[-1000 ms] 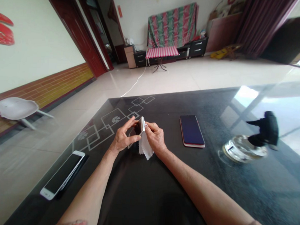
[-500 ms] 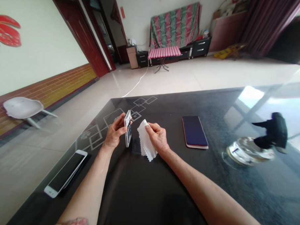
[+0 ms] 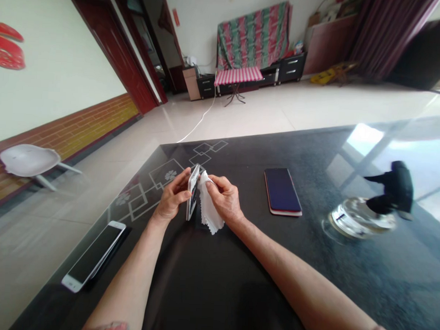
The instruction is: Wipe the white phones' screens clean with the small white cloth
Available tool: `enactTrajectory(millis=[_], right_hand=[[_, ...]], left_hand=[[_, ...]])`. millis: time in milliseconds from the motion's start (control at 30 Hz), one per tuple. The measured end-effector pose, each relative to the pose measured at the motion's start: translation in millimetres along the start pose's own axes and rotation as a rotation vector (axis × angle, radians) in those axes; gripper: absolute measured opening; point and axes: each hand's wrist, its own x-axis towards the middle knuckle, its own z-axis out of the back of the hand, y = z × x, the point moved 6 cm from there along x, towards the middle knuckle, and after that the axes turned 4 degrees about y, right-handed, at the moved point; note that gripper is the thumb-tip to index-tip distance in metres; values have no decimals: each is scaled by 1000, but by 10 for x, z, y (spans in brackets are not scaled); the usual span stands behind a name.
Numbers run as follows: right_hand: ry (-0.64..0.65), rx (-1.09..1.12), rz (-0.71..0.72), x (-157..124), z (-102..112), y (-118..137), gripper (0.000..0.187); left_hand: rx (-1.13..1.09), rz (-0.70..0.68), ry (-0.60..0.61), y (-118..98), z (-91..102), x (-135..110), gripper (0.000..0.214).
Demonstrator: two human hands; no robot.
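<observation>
My left hand [image 3: 173, 197] grips a white smartphone [image 3: 191, 193] by its edges, upright above the table, with its screen side turned to the right. In my right hand [image 3: 224, 198] a white cloth [image 3: 210, 213] with a zigzag edge is pinched and hangs down. The cloth is close beside the phone's screen; whether they touch I cannot tell. Left of my left forearm lies a white phone [image 3: 94, 257] with a dark screen, another flat item partly hidden beneath it. To the right of my right hand, a dark-screened phone [image 3: 282, 191] lies on the table.
The glossy black table [image 3: 200, 290] has white square patterns at its far left corner. A clear spray bottle [image 3: 363, 217] with a black trigger head stands at the right. Beyond are a white chair [image 3: 30, 159] and a small table with a striped cover [image 3: 238, 76].
My right hand has brought the cloth left, closer to the phone. The held phone has moved slightly right and tilted. The whole view has shifted a little.
</observation>
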Motion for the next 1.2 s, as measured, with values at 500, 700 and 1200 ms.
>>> enactTrajectory(millis=[500, 700, 1200], right_hand=[[191, -484, -315, 40, 216, -186, 23], [327, -725, -409, -184, 504, -26, 26], [787, -1364, -373, -929, 861, 470, 31]], left_hand=[[577, 127, -117, 44, 87, 4, 91], [1117, 254, -79, 60, -131, -180, 91], [1407, 297, -56, 122, -751, -532, 75]])
